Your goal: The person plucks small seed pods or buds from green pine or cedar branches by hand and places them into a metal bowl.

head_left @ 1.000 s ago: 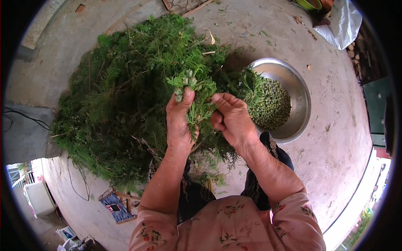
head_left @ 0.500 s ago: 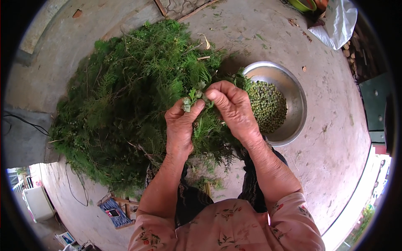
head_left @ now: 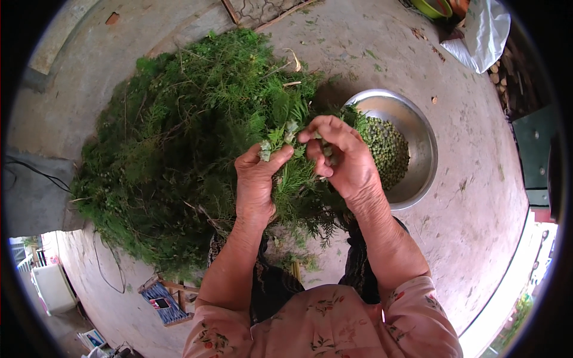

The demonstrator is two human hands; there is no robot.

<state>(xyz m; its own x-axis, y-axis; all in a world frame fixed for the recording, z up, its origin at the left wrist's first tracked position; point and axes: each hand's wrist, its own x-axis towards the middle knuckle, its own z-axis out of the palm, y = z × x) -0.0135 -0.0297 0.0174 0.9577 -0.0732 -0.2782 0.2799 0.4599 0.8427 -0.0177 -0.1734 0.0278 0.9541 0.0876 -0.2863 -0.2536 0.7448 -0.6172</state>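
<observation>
Between the thumb and fingers of my left hand (head_left: 258,179) a leafy evergreen sprig (head_left: 276,138) is pinched, with pale green knobbly cones at its tips. Just to its right, my right hand (head_left: 346,158) has its fingers curled around several small green cones (head_left: 329,153). The right fingertips hover close to the sprig, with a slight gap showing. Under and left of both hands spreads a large heap of cut evergreen branches (head_left: 173,143). A wide metal basin (head_left: 425,152) stands right of my right hand, partly filled with picked green cones (head_left: 388,152).
Beside the heap at the lower left is a small stool with a blue woven seat (head_left: 160,302). At the upper right are a white plastic sack (head_left: 480,39), a green bowl (head_left: 431,7) and stacked firewood (head_left: 501,80). Dark cables (head_left: 39,173) run along the left.
My right hand has drawn slightly away from the sprig and turned, so that cones inside its curled fingers show. My left hand stays in place with the sprig.
</observation>
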